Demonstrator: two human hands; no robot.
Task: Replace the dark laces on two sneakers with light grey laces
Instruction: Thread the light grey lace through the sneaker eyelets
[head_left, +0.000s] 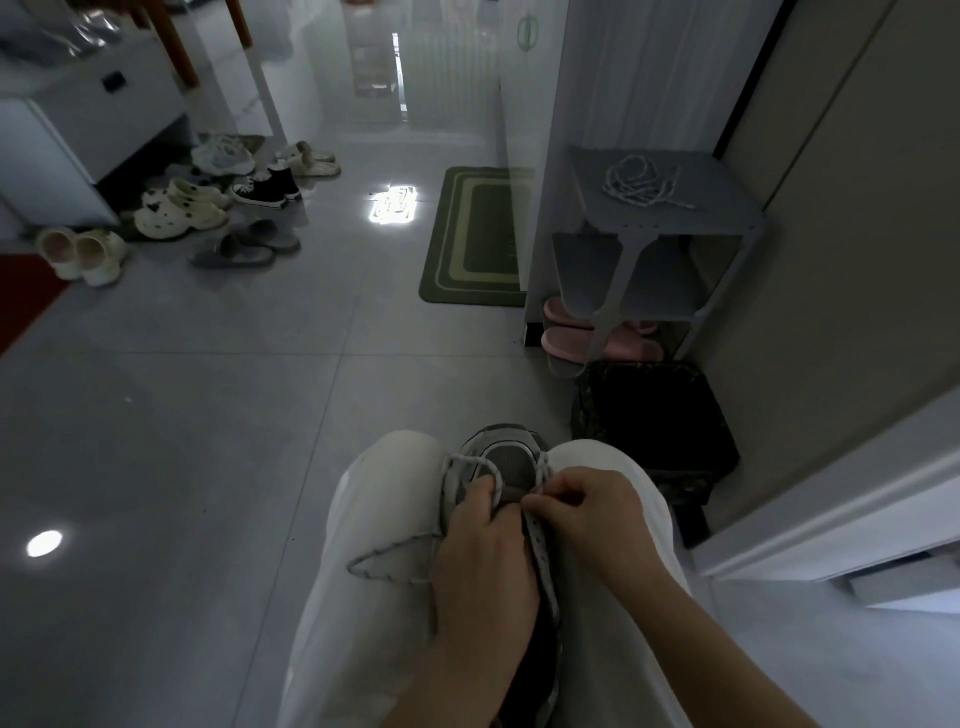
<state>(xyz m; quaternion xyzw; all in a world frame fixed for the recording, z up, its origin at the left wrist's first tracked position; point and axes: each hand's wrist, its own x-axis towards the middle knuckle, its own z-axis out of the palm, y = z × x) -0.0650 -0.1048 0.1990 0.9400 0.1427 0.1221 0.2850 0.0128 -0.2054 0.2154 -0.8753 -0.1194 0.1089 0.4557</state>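
Two bare hands work at a grey sneaker (511, 462) in the lower centre of the frame. The sneaker is wedged between the knees of a seated person in white trousers (374, 519), its toe pointing away up the frame.

A light grey lace (467, 461) runs across the front eyelets. A long loop of it trails out to the left over the thigh.

The left hand (483, 551) rests on the sneaker's left side. Its fingers are curled together round the lace near the eyelets.

The right hand (587, 509) sits on the sneaker's right side. Its fingers are curled, and thumb and forefinger pinch the lace just beside the tongue.

In the upper right, a second pale lace (644, 182) lies coiled on top of a grey shoe rack (587, 166). Pink slippers (566, 340) sit on the rack's lowest level. A dark bag (654, 426) lies on the floor just below the rack.

A green mat (478, 234) lies at the upper centre on the glossy grey tile floor (208, 415). A cluster of loose shoes and sandals (208, 208) sits at the upper left.
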